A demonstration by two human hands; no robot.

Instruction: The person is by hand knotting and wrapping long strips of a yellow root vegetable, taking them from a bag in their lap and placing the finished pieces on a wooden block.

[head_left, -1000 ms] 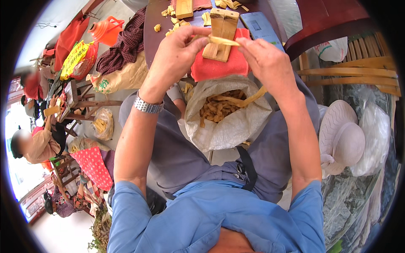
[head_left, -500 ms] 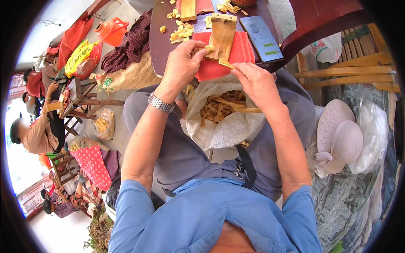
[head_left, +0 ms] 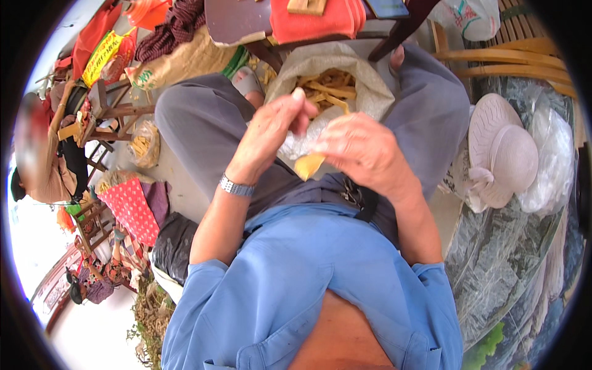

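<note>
Between my knees stands a white woven sack (head_left: 370, 80), its mouth rolled back over many dried yellow-brown strips (head_left: 327, 89). Above my lap, close to the sack's near rim, my right hand (head_left: 364, 151) is closed on a dried yellow strip (head_left: 309, 165). The broad pale end of it sticks out below the fingers toward my belt. Facing it from the left is my left hand (head_left: 271, 132), blurred, its thumb and fingers apart with nothing visible between them. A watch (head_left: 237, 185) circles the left wrist.
Ahead is a dark stool-like table (head_left: 234, 21) with a red cloth (head_left: 314, 21), a wooden block (head_left: 306, 6) and a phone (head_left: 387, 7). A pale hat (head_left: 502, 154) lies at right beside clear plastic (head_left: 546, 166). People sit at left near a bag of strips (head_left: 144, 145).
Both hands have come back from the wooden block toward my lap. My view has tipped down, so the table lies higher. The small piece in my left hand no longer shows.
</note>
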